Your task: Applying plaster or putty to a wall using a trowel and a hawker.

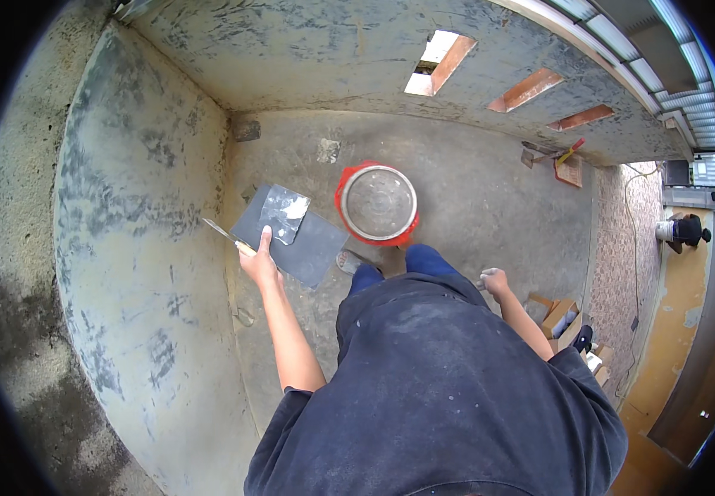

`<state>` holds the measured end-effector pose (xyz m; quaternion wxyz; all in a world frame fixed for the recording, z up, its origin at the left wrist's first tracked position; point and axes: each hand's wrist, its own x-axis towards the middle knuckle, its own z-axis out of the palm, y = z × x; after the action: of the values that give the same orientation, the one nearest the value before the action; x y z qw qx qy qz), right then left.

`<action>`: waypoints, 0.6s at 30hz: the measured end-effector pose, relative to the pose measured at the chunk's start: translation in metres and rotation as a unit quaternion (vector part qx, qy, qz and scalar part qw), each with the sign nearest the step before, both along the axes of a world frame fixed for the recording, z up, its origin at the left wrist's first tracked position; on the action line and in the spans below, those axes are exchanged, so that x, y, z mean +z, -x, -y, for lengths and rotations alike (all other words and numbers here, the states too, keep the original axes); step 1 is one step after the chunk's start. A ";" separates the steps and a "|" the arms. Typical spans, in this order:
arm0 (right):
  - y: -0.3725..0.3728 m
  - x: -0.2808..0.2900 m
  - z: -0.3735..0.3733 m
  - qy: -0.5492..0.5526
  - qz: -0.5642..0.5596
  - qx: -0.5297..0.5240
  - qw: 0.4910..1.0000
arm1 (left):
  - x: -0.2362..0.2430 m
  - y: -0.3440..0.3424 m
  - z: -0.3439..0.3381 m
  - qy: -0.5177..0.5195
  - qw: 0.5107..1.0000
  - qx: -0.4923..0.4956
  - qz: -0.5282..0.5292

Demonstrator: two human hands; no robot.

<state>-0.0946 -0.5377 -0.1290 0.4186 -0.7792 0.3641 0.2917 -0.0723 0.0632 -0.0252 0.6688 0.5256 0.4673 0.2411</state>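
My left hand point(260, 266) is closed around the pale handle of a putty knife point(224, 233), its thin blade pointing toward the left wall. The thumb is raised beside a small smooth plate point(284, 217) with white smears. I cannot tell whether the hand also touches that plate. Around and under the plate shows a larger dark grey flat sheet point(318, 255). My right hand point(495, 282) hangs at my right side with curled fingers; what they hold, if anything, is hidden. Ahead of my feet stands a red tub point(345, 183) with a round grey rim point(376, 168).
Patchy plastered walls stand on the left point(143, 207) and ahead point(308, 62), the latter with slanted openings point(527, 89). Trowel-like tools point(568, 161) lie by the far wall. Opened cardboard boxes point(557, 317) sit to my right. A white bucket point(666, 231) stands farther right.
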 end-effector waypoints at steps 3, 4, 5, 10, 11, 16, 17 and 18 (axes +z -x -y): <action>0.019 0.015 0.012 0.042 -0.001 0.028 0.999 | -0.004 -0.015 0.006 -0.001 1.000 0.000 0.015; 0.022 0.016 0.018 0.043 0.000 0.025 0.999 | -0.001 -0.023 0.010 0.005 1.000 -0.002 0.023; 0.023 0.017 0.024 0.065 -0.021 0.044 0.997 | 0.002 -0.030 0.015 0.009 0.999 -0.003 0.032; -0.020 0.005 0.042 0.105 -0.086 0.116 0.984 | 0.012 -0.054 0.040 -0.009 0.999 -0.011 0.036; -0.036 -0.007 0.048 0.085 -0.059 0.115 0.988 | 0.015 -0.060 0.046 -0.013 0.999 -0.013 0.033; -0.159 -0.041 0.038 0.017 0.030 0.134 0.990 | 0.021 -0.108 0.089 -0.048 0.998 -0.034 0.015; -0.186 -0.040 0.030 0.012 0.032 0.141 0.989 | 0.025 -0.122 0.101 -0.038 0.998 -0.057 0.008; -0.212 -0.038 0.022 -0.038 0.049 0.144 0.988 | 0.030 -0.137 0.115 -0.030 0.997 -0.071 0.000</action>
<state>0.1170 -0.5600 -0.1670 0.4190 -0.8203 0.2154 0.3242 0.0644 -0.0520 0.0047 0.6679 0.5775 0.4214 0.2070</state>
